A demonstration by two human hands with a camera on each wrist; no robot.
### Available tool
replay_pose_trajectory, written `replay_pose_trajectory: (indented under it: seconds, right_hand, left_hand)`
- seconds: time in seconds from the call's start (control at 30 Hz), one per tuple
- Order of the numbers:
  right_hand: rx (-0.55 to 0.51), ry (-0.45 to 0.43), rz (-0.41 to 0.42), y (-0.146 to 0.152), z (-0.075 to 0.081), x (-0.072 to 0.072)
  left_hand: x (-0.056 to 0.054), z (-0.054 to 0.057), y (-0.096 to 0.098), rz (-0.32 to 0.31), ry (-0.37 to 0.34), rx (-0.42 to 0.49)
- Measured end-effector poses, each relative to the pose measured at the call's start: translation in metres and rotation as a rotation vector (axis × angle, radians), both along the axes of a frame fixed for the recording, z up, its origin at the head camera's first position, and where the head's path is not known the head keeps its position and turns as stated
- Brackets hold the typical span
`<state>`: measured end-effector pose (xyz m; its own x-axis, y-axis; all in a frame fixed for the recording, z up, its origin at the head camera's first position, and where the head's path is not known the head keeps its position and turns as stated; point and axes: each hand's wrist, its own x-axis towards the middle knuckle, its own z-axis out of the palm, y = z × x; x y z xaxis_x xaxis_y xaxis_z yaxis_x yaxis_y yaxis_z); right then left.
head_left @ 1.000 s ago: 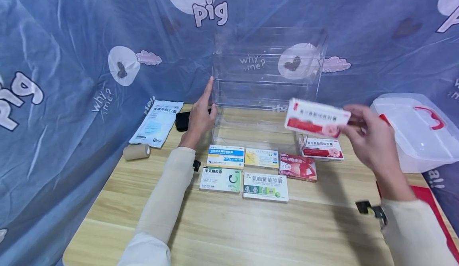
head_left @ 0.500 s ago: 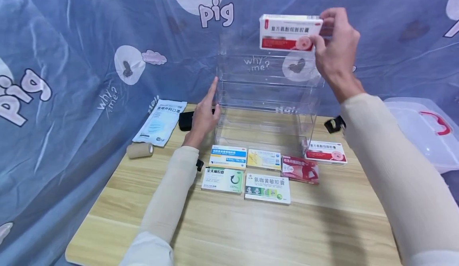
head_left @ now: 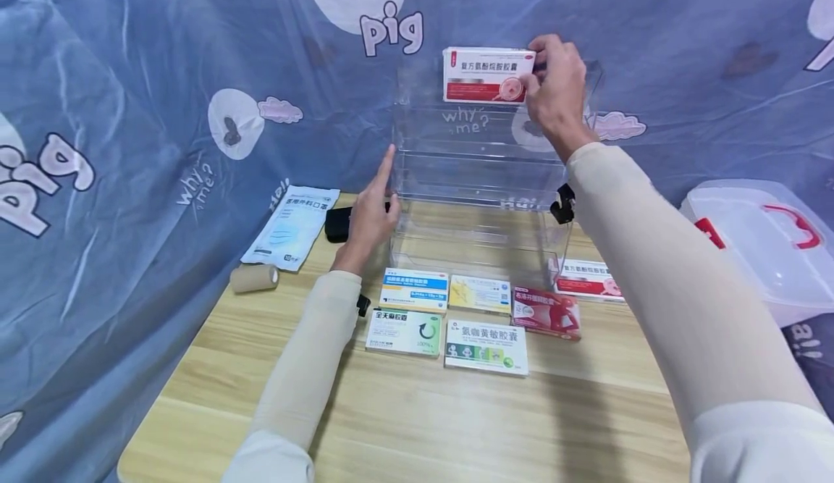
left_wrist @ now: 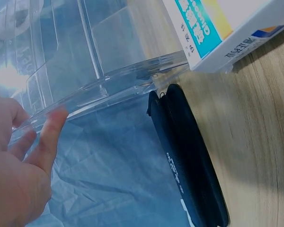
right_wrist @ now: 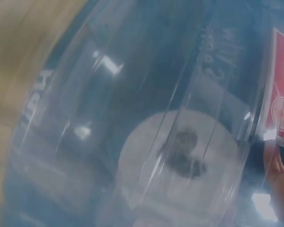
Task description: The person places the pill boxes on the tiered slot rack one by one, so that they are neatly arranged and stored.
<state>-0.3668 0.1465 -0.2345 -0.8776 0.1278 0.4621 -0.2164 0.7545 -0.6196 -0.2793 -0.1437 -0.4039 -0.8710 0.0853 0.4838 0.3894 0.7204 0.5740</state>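
At the top tier of a clear plastic tiered rack (head_left: 478, 179), a red-and-white medicine box (head_left: 485, 76) stands upright with its printed front facing me. My right hand (head_left: 559, 88) pinches its right end between thumb and fingers; in the right wrist view the box (right_wrist: 281, 90) shows only at the right edge. On the rack's left side my left hand (head_left: 373, 215) rests with its fingers extended. The left wrist view shows that hand (left_wrist: 26, 165) touching the rack's clear edge (left_wrist: 104, 90).
Several medicine boxes lie before the rack, among them a blue-and-white one (head_left: 413, 290) and a green-and-white one (head_left: 486, 347). At left are a mask packet (head_left: 291, 227), a tan roll (head_left: 254, 278) and a black zip case (head_left: 337, 224). A lidded clear bin (head_left: 762, 244) stands at right.
My right hand has lifted the red-and-white box from above the table's right side, carried it up and left, then lowered it slightly to the rack's top. My left hand stays at the rack's side.
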Motion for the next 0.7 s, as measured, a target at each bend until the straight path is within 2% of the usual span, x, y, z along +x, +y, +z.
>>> replay_pose_trajectory:
  seconds: [0.13,0.2,0.37,0.43,0.57,0.7]
  right_hand:
    - [-0.016,-0.042,0.019,-0.013,0.003,-0.003]
    - [-0.007,-0.035,0.046,-0.021,0.004,-0.004]
    - [0.096,-0.014,0.076,-0.038,0.006,-0.005]
    - [0.140,-0.034,0.097,-0.045,0.007,-0.005]
    - [0.176,-0.085,0.137,-0.052,0.009,-0.005]
    - [0.181,-0.118,0.142,-0.050,0.010,-0.005]
  left_hand:
    - [0.000,0.001,0.000,0.001,-0.002,-0.003]
    - [0.000,0.001,0.000,-0.001,0.003,-0.001]
    - [0.001,0.003,0.000,-0.015,0.012,0.004]
    - [0.002,0.004,-0.001,-0.015,0.017,0.010]
    - [0.003,0.006,-0.002,-0.013,0.025,0.023]
    - [0.002,0.005,-0.003,-0.016,0.020,0.019]
